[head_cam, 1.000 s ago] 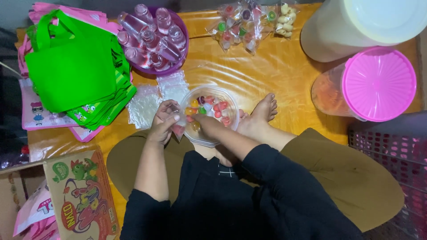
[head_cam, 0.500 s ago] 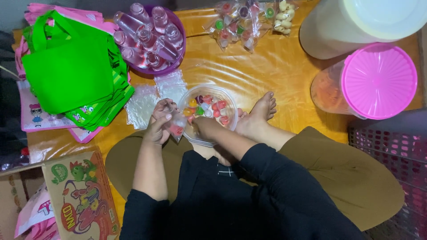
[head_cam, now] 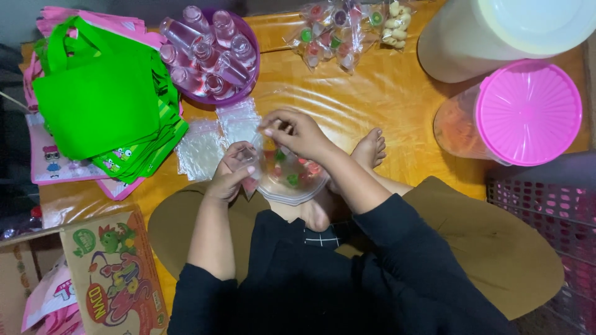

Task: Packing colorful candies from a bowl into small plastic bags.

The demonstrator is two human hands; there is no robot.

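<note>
**Small clear bag held over a bowl of coloured sweets**

A small clear plastic bag (head_cam: 249,166) is grasped in the left hand (head_cam: 231,174), the fingers closed round its upper part; a few reddish pieces can be made out inside it; the right hand (head_cam: 297,131) is held just above and beside it, its fingers pinched together at the bag's mouth, though whether something is gripped between them cannot be told. Directly beneath both hands a clear plastic bowl (head_cam: 290,186) of red, green and orange sweets is seen, set against the person's bare foot (head_cam: 369,151) on the orange surface (head_cam: 372,93). Just beyond the left hand a few flat, empty clear bags (head_cam: 211,139) are laid on the surface. Further off, a purple bowl (head_cam: 208,59) filled with small clear bottles is placed near a stack of green tote bags (head_cam: 99,105), which is laid over pink ones. At the far edge a cluster of filled sweet packets (head_cam: 338,28) is seen; to the right a jar with a pink lid (head_cam: 528,111) and a larger white-lidded container (head_cam: 496,34) are stood side by side. A printed cardboard box (head_cam: 112,279) is seen at the near left; a pink plastic basket (head_cam: 546,211) is seen at the right edge.
</note>
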